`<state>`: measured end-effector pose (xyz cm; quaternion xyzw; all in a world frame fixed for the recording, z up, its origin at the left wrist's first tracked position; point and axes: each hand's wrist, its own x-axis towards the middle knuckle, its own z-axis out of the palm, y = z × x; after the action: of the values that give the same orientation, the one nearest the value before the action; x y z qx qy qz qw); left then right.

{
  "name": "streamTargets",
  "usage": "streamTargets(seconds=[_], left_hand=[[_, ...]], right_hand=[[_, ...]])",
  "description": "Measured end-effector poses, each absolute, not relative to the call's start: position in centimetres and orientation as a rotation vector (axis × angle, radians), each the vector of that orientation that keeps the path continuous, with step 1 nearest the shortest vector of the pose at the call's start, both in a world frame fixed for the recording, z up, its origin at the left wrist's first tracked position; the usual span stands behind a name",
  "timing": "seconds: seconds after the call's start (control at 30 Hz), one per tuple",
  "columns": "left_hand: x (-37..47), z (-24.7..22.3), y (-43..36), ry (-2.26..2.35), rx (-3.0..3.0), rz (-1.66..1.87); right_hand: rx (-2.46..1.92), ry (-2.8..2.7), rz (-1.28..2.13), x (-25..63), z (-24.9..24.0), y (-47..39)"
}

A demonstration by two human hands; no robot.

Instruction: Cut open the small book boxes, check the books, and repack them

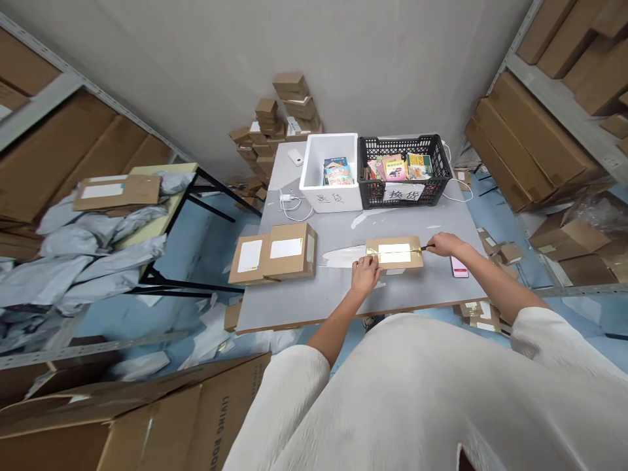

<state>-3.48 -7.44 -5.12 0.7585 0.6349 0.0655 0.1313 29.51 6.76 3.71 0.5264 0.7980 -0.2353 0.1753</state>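
Two labelled cartons (267,261) sit near the left edge of the table (294,302); right of them, a white foam box (330,200) stands toward the back edge. Your left hand (366,273) rests its fingers on the left end of a single carton (395,255); whether they pinch it, I cannot tell. That carton lies near the front edge, right of middle, its long axis parallel to that edge. Behind it stands a black crate (371,194). Your right hand (444,244) is closed around a slim dark tool (426,248), which points left onto the carton's right end. A phone (459,267) lies near the front right corner.
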Motion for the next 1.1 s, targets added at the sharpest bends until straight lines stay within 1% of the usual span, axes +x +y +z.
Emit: streamTargets(seconds=[0.3,0.43,0.5,0.57,0.73,0.93,1.1], left_hand=[[-3.6,-5.4,-7.4,1.866,2.239,0.186],[-3.2,-5.3,-7.2,1.914,2.186,0.203],[-2.6,-5.1,-6.9,1.938,2.15,0.204],[-1.6,-4.8,-6.4,1.912,2.147,0.199],[2.3,-3.9,-4.0,1.656,2.249,0.14],[5.3,-3.7,-1.3,1.6,2.243,-0.024],[5.8,-3.8,-0.3,1.623,2.222,-0.117]], right_hand=[[1.524,2.221,-0.752,35.1,4.7,6.7],[1.657,2.198,-0.865,38.2,5.3,6.7],[1.744,2.225,-0.978,39.3,5.1,6.0],[1.799,2.246,-1.131,39.6,4.6,5.0],[1.9,2.269,-1.457,38.2,2.0,2.7],[1.966,2.212,-1.643,37.0,-1.3,1.5],[1.972,2.145,-1.7,37.4,-3.3,1.0]])
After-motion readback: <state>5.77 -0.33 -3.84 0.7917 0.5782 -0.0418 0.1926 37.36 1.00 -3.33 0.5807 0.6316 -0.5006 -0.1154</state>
